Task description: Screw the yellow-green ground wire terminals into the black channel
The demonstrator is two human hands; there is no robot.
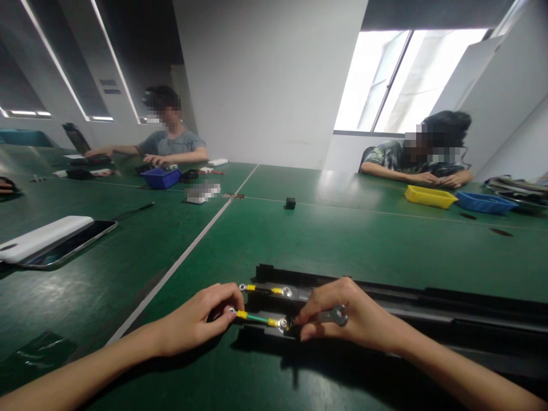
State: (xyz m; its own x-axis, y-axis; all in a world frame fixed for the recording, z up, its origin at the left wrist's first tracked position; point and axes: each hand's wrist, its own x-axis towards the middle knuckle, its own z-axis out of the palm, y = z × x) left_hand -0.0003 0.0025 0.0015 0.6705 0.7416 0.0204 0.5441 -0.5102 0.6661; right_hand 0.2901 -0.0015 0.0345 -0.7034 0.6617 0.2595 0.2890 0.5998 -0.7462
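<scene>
My left hand [201,313] pinches the ring terminal at the near end of a short green wire [258,318] with yellow crimp sleeves. The wire's other ring terminal [282,324] sits at a stud on a long black metal rail [398,308]. My right hand [355,308] grips a small open-ended wrench [336,315] beside that stud; one jaw sticks out past the fingers, and the other end is hidden. A second short lead [264,289] with yellow sleeves is attached to the rail just behind, its free ring pointing left.
A phone [71,245] and a white device [47,235] lie at left. A small black block [290,203] stands mid-table. Farther off are blue [161,178] and yellow [429,196] bins, with two people seated across the green table [205,251].
</scene>
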